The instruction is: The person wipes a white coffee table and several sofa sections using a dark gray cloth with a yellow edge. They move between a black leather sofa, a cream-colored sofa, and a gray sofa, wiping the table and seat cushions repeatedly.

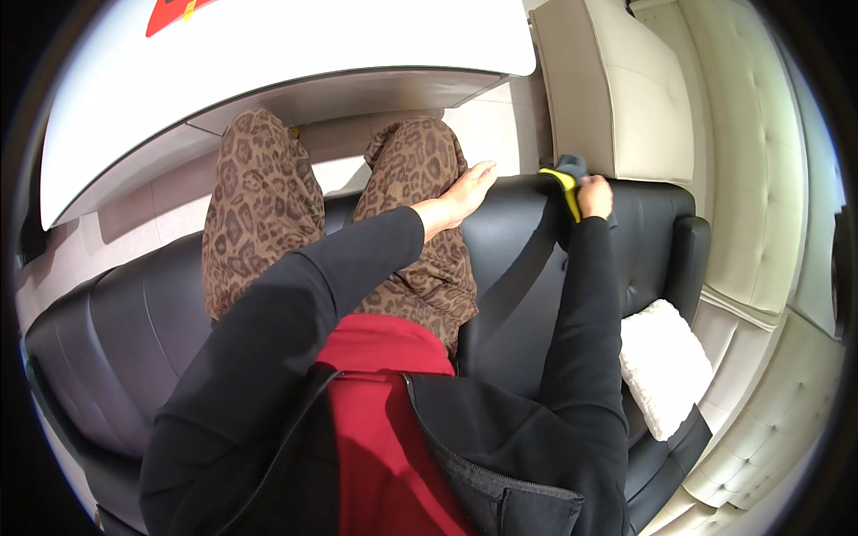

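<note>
My right hand (595,197) grips a dark grey and yellow cloth (568,182) at the front edge of the black leather-look sofa seat (513,221). Part of the cloth is hidden under the fingers. My left hand (466,194) reaches across my right thigh, beside the knee, with its fingers extended and nothing visible in it. Under that forearm are my leopard-print trousers (415,161), as I sit on the sofa.
A white-topped table (301,40) stands before my knees, with a red object (175,15) on it. A beige upholstered seat (647,100) adjoins the sofa front at right. A white fluffy cushion (667,368) lies right of my arm, near the sofa's armrest (690,251).
</note>
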